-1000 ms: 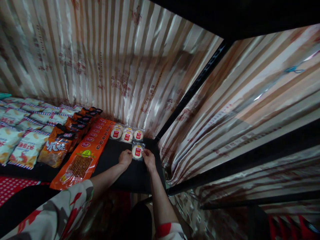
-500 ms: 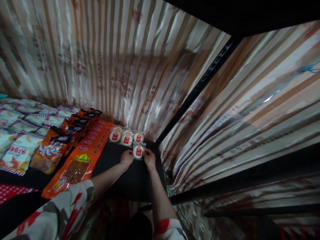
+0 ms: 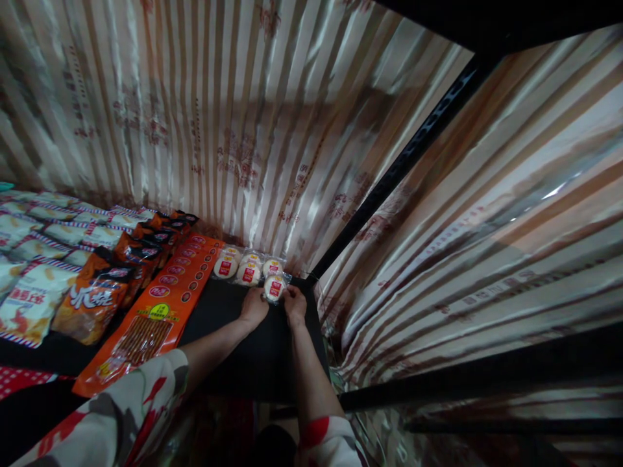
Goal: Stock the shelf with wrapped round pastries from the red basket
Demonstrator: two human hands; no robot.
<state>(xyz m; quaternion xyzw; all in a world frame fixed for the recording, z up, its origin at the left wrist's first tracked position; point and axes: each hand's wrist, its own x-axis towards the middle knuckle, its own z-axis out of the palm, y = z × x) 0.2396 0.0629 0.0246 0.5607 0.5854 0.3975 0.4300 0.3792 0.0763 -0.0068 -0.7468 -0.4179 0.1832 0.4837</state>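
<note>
Between my two hands is a round, pale packaged snack (image 3: 275, 288) in clear wrap with a red label. My left hand (image 3: 255, 307) pinches its left edge, and my right hand (image 3: 294, 305) grips the wrap on its right side. Its far edge overlaps another round packet (image 3: 272, 266) behind it. More of these round packets (image 3: 226, 266) lie to the left, in a row at the back of the black shelf (image 3: 228, 363), some stacked on others.
Left of the round packets lies a long orange packet of brown sticks (image 3: 146, 337). Beyond it stand orange-and-black snack bags (image 3: 95, 298) and rows of white snack bags (image 3: 36, 301). A black metal post (image 3: 389, 175) rises at the shelf's back right corner, before striped plastic sheeting (image 3: 233, 130).
Both hands have pushed the round packet slightly away from me, toward the back row, so it now overlaps the packet behind. The view has shifted slightly.
</note>
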